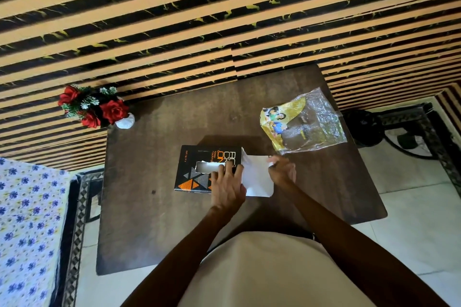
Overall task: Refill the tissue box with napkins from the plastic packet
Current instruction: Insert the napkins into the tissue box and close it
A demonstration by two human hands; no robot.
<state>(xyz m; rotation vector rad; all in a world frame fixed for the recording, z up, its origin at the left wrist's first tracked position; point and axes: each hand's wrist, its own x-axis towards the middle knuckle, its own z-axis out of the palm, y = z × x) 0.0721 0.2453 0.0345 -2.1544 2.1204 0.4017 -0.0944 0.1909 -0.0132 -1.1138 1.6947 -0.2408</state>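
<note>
A black tissue box (197,169) with orange and grey triangles lies flat in the middle of the dark wooden table (154,219). White shows through its top slot. My left hand (228,185) presses flat on the box's right end. White napkins (258,177) stick out of the box's open right side. My right hand (282,169) touches the napkins' far right edge with its fingers curled. The plastic packet (304,122), clear with a yellow printed side, lies crumpled on the table at the back right, apart from both hands.
A white vase of red artificial roses (96,107) stands at the table's back left corner, against a striped wall. A bed with a blue flowered cover (27,227) is at the left. A black fan base (366,124) stands on the floor at the right.
</note>
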